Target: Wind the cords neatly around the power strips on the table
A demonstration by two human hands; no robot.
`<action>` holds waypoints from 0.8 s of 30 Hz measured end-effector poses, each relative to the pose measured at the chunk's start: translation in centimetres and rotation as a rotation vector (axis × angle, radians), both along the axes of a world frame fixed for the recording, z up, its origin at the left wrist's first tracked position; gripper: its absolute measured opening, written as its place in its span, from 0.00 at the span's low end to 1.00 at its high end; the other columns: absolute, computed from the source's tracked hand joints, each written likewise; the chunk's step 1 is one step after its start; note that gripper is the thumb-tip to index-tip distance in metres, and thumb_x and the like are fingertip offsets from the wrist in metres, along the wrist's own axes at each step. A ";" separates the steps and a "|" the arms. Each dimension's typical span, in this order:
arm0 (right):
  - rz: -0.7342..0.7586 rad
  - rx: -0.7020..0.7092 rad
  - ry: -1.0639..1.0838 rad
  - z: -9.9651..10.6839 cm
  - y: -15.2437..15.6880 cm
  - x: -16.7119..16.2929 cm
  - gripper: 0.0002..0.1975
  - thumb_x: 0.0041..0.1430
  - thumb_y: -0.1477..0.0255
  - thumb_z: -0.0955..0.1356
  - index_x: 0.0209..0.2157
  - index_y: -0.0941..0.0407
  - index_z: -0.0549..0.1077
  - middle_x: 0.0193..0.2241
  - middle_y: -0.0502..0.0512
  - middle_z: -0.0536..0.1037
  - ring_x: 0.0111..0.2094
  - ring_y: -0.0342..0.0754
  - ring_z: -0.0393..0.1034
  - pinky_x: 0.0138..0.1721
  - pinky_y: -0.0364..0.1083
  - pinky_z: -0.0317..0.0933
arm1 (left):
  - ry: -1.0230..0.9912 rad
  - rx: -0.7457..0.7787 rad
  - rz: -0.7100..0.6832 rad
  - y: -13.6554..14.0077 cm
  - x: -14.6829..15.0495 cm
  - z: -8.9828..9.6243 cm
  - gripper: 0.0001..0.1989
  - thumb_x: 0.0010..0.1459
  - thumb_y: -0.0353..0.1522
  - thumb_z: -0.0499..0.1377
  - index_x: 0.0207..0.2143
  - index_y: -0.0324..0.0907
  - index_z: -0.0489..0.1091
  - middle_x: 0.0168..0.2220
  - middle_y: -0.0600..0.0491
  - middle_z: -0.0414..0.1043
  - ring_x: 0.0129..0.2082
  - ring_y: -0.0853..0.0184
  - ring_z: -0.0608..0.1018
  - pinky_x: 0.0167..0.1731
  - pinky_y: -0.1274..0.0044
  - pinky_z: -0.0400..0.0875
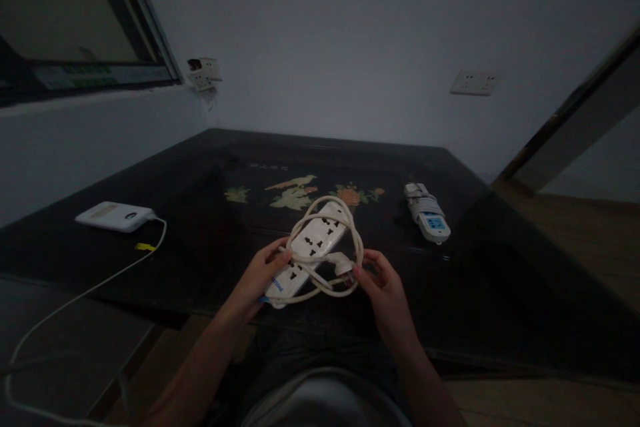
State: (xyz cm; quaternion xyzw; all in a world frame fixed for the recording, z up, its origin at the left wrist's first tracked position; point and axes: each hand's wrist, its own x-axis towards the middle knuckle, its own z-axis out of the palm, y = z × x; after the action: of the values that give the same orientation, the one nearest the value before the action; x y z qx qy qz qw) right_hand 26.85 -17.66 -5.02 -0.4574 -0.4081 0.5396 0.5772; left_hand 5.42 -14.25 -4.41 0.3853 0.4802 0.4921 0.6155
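A white power strip [309, 243] with several sockets is held tilted above the near part of the dark table. Its white cord [359, 240] lies in loose loops across and around it, and the plug [341, 263] sits inside the loops on the right. My left hand [264, 275] grips the strip's left side, thumb on top against a loop of cord. With thumb and fingers closed, my right hand [382, 285] pinches the cord loops close to the plug. Some fingers of both hands are hidden underneath.
On the dark table [200, 227], a second power strip [428, 212] wrapped in its cord lies at right. At left, a white power bank-like device [117, 216] trails a cable [85, 295] over the edge, near a yellow scrap [145, 247]. Wall sockets [474, 83] stand behind.
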 end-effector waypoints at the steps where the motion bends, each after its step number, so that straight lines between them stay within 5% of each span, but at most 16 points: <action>1: 0.017 -0.002 0.017 0.0 0.0 0.0 0.18 0.45 0.65 0.75 0.38 0.54 0.70 0.38 0.52 0.74 0.34 0.47 0.73 0.34 0.44 0.67 | -0.005 0.001 0.006 0.0 0.0 0.0 0.33 0.39 0.42 0.70 0.47 0.37 0.72 0.32 0.50 0.77 0.23 0.71 0.75 0.21 0.83 0.67; 11: 0.087 0.016 0.100 -1.0 0.1 0.2 0.26 0.41 0.71 0.77 0.43 0.52 0.68 0.44 0.53 0.73 0.41 0.49 0.72 0.41 0.47 0.68 | 0.055 0.035 0.012 -0.1 -0.1 0.2 0.34 0.40 0.44 0.68 0.49 0.36 0.70 0.33 0.49 0.77 0.26 0.68 0.76 0.24 0.81 0.68; 24: -0.012 0.023 0.022 -1.0 -0.3 -0.4 0.21 0.45 0.68 0.75 0.40 0.53 0.67 0.38 0.50 0.75 0.38 0.48 0.74 0.35 0.43 0.67 | 0.252 0.137 -0.039 -0.5 -0.1 -0.1 0.34 0.44 0.46 0.65 0.50 0.36 0.68 0.27 0.53 0.72 0.25 0.69 0.72 0.23 0.82 0.65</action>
State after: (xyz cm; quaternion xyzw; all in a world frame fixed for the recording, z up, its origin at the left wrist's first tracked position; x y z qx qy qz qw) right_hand 26.45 -17.94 -6.06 -0.4470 -0.4052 0.5364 0.5902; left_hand 5.31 -14.71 -4.46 0.4943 0.5113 0.4596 0.5320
